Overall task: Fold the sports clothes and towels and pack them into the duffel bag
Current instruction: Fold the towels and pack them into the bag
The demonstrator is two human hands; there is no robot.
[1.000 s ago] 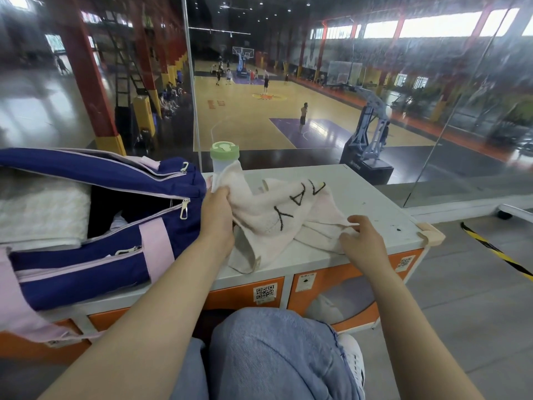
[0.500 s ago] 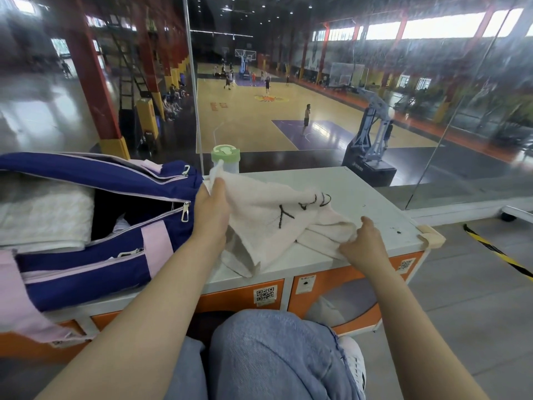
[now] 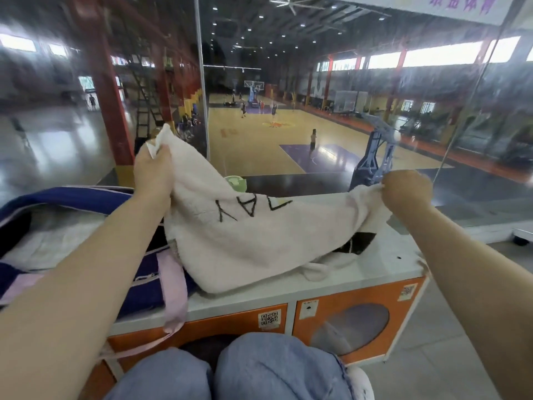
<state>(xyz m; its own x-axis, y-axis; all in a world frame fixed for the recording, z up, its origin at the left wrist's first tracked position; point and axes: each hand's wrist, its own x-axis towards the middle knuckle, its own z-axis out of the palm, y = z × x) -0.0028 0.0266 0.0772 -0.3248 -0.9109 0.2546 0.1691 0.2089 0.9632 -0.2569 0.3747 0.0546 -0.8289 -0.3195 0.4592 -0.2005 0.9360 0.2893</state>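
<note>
- Left hand (image 3: pixel 153 174) raised above the duffel bag, fingers curled tight round one corner of the towel (image 3: pixel 245 238); the corner tip pokes up past the knuckles.
- Right hand (image 3: pixel 406 192) lower and out to the right, pinching the opposite edge of the towel, fingers closed on the cloth.
- Towel pale pink-white, fleecy, black stitched lettering across the middle. Stretched between both hands, sloping down from left to right. Lower edge sags onto the desk (image 3: pixel 401 255); a bunched fold lies on the top near the front edge.
- Duffel bag (image 3: pixel 144 281) navy with pink straps, on the left end of the desk, unzipped. A white folded cloth (image 3: pixel 57 241) lies inside it. One pink strap hangs over the desk front.
- Green-lidded bottle (image 3: pixel 236 183) behind the towel, mostly hidden.
- Desk front has orange panels with QR stickers.
- Person's knees in blue denim just below the desk.
- Glass wall beyond the desk; basketball court with players behind it.
</note>
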